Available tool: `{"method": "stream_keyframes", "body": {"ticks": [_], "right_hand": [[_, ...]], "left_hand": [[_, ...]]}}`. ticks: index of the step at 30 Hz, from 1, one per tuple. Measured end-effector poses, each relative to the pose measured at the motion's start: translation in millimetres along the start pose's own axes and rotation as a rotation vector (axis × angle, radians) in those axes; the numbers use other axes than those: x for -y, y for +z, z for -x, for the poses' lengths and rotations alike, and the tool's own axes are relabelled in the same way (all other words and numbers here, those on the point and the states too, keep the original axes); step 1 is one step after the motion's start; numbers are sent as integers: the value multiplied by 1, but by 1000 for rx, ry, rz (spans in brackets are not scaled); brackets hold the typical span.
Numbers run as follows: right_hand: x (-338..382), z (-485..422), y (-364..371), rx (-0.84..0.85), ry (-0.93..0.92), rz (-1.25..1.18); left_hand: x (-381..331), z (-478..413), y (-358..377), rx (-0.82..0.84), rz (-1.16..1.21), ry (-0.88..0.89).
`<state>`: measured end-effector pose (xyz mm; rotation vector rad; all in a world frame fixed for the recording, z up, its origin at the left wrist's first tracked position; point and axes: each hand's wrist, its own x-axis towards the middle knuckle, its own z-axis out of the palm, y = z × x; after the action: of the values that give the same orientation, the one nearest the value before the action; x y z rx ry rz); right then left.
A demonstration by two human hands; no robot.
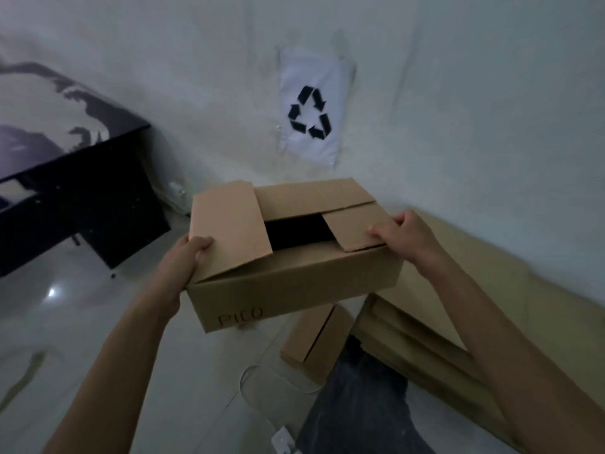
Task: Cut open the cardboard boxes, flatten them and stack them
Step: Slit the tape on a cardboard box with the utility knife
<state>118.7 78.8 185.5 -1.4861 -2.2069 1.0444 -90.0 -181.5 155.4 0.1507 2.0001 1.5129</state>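
Both hands hold a box [294,290] up off the floor, in front of a pale wall. The left hand [190,257] grips its left end, thumb lying on top of the left flap [229,224], the other fingers hidden under the edge. The right hand [402,234] grips the right end with fingers curled over the right flap [353,227]. The box is still in its box shape and its top is only partly closed: the left flap tilts up, the back flap [311,198] lies folded in, and a dark gap shows in the middle. "PICO" is handwritten on the near side wall. Below it on the floor lies a small box [314,342], just beside a stack [425,339] of flattened cardboard that runs along the foot of the wall at the right. A paper sign [311,106] with a black recycling mark is stuck to the wall above the box. At the left stands a dark desk [82,191]. A white cable [262,381] loops over the glossy floor near the person's leg [360,404], which is in dark trousers — the cable leads toward a white plug [283,437] at the bottom edge.
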Motion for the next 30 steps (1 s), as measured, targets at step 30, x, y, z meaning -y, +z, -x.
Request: {"method": "stream_keyframes", "body": {"ticks": [30], "right_hand": [[-426,297,-384,-525,577,-114]], "left_hand": [[62,311,475,835,-259,162]]}}
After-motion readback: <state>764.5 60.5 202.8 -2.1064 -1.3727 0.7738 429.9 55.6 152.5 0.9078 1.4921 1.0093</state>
